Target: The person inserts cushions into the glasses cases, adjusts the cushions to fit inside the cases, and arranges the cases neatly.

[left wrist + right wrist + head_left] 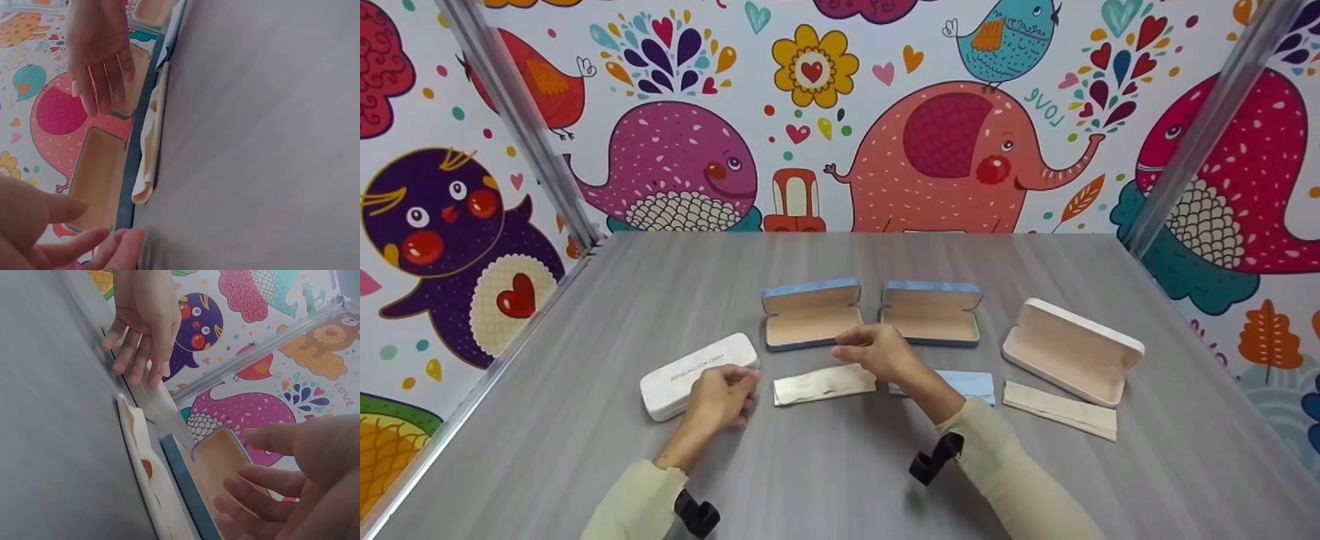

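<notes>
My left hand (718, 397) is over the right front part of a closed white glasses case (671, 379) with small lettering on its lid. Its fingers are loosely bent and hold nothing; whether they touch the case I cannot tell. Over the right end of a folded cream cloth (817, 385) hovers my right hand (881, 351), relaxed and without anything in it, as the right wrist view shows its spread fingers (270, 509). Just behind that cloth stands an open blue glasses case (810, 326) with a tan lining.
Another open blue case (934, 324) stands to the right, a folded light-blue cloth (971, 385) before it, partly behind my right forearm. Farther right are an open white case (1069, 352) and a second cream cloth (1061, 410). Patterned walls enclose the grey table (810, 487).
</notes>
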Available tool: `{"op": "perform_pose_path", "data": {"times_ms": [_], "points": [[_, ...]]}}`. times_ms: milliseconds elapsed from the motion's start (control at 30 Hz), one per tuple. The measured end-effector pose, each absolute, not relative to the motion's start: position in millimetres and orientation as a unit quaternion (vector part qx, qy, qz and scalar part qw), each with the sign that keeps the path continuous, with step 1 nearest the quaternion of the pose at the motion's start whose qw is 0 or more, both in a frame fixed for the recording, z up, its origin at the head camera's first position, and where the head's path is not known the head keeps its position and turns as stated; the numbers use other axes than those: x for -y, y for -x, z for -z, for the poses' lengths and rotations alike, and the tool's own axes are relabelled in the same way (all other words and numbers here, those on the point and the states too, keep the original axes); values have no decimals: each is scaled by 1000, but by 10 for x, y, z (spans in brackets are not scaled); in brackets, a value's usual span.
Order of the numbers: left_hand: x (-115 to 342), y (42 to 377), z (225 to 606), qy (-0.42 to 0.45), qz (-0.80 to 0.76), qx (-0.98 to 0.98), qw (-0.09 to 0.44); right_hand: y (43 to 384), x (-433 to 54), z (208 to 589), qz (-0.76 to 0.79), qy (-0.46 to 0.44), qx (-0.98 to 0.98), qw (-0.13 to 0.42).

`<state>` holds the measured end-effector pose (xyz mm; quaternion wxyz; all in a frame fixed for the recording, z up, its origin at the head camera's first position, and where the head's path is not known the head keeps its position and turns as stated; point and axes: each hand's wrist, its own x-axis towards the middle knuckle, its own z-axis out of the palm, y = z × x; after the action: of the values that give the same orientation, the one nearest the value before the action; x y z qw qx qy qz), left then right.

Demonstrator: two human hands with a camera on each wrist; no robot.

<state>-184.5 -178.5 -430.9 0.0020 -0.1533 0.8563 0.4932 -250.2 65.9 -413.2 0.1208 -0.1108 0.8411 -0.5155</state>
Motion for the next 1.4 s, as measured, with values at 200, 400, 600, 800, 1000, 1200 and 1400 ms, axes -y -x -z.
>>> {"op": "perform_pose_path", "data": {"times_ms": [200, 400, 600, 800, 1000, 1200, 1400], "points": [[1684, 1916, 4302, 136, -453, -881, -1, 2520, -761, 4185, 511, 89, -847, 119], [1583, 1957, 4319, 102, -395, -912, -25, 2562, -835, 4277, 528, 75, -837, 119], [1513, 1984, 4326, 85, -345, -934, -46, 2604, -871, 4360, 509, 80, -850, 108], [1456, 2000, 4362, 73, -320, -943, -53, 2628, -888, 4429, 480, 96, -867, 92], [1422, 2005, 4447, 47, -309, -946, -85, 2643, -889, 4463, 457, 105, -879, 87], [1403, 2035, 4472, 23, -298, -950, -91, 2663, -917, 4488, 415, 139, -895, 81], [1414, 2047, 4454, 25, -302, -950, -74, 2675, -935, 4504, 391, 167, -902, 71]]}}
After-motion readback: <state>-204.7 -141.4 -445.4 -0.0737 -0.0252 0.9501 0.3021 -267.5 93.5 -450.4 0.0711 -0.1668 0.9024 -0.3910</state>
